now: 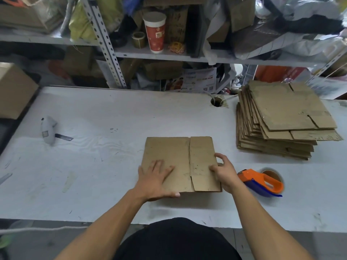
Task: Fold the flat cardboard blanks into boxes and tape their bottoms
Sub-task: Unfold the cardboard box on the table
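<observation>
So 1 flat blank (180, 164) sits on the white table (93, 166) right in front of me. My left hand (155, 177) lies flat on it, fingers straight, pinning it so it won't slide, I'd guess. My right hand (224, 172) curls around the right edge, looks ready to pop it open. The tape dispenser (261, 182) is parked just beside that hand for the bottom seam, and the stack of blanks (281, 119) waits further back on the right. The red cup (155, 31) is up on the shelf, can't see inside it

Centre of tabletop (112, 109): flat blank (178, 156)
Right, behind: stack of blanks (281, 119)
Right, near: tape dispenser (262, 182)
Left: scanner (48, 130)
Behind tabletop: shelf (150, 55)
</observation>
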